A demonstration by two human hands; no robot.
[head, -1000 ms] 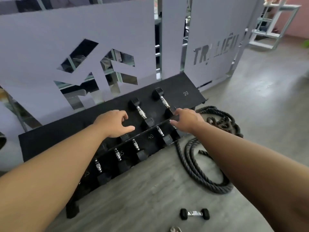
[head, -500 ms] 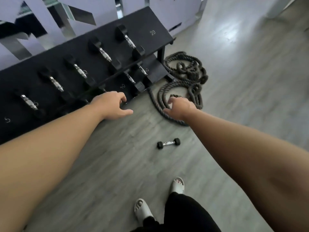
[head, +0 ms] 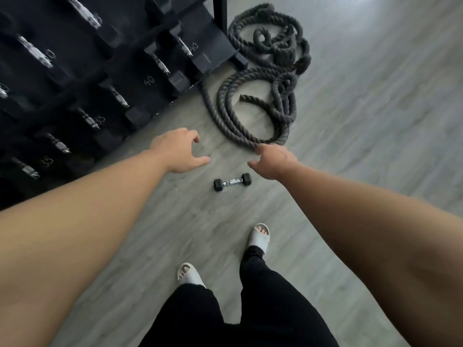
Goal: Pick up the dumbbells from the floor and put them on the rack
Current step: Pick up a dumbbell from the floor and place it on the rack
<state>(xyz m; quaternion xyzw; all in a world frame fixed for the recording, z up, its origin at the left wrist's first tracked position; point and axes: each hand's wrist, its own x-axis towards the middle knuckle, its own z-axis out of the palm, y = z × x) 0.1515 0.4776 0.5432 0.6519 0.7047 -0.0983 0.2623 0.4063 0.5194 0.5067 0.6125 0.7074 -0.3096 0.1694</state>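
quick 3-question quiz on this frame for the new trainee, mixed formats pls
1. True or false: the small dumbbell is already on the rack.
2. Multiple choice: the coiled rope lies A) on the rack, B) on the floor beside the rack's end, C) in the right hand.
3. Fill in: the left hand holds ____.

Key
1. False: it lies on the floor, in front of the person's feet, with both hands empty and apart from it.
2. B
3. nothing; its fingers are spread open.
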